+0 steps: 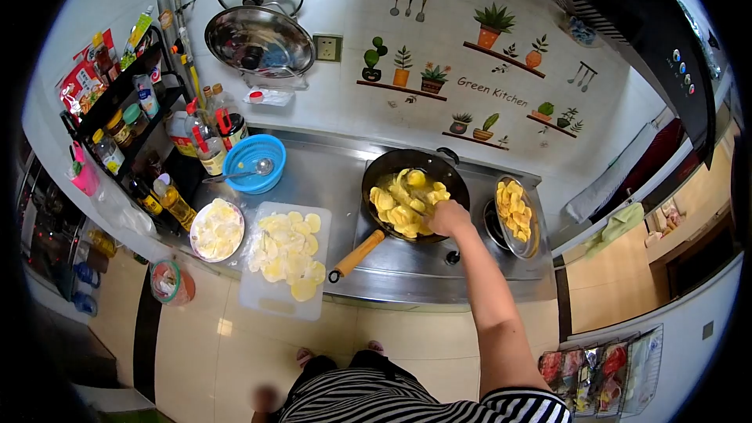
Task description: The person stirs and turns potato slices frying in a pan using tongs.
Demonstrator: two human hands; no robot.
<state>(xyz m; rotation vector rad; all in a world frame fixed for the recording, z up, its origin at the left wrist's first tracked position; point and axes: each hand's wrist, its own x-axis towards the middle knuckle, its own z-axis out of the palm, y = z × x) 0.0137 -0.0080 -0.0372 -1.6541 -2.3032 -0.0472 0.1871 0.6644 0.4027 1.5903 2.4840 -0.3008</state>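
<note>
I see slices [385,202] in the wok [382,167], between the cutting board [291,308] at left and a bowl [532,246] at right, a basin [274,178] behind the board.

right arm [495,305] reaches forward, nearly straight | right hand [450,219] curled, back facing up | left hand [266,398] low at side, blurred

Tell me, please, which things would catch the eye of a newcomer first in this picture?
Probably the dark wok near the centre, full of yellow potato slices, with the person's right hand at its near right edge. Next, to its left, the bright blue basin beyond a white cutting board of paler slices. Above, the "Green Kitchen" lettering and plant decals stand out on the wall.
</note>
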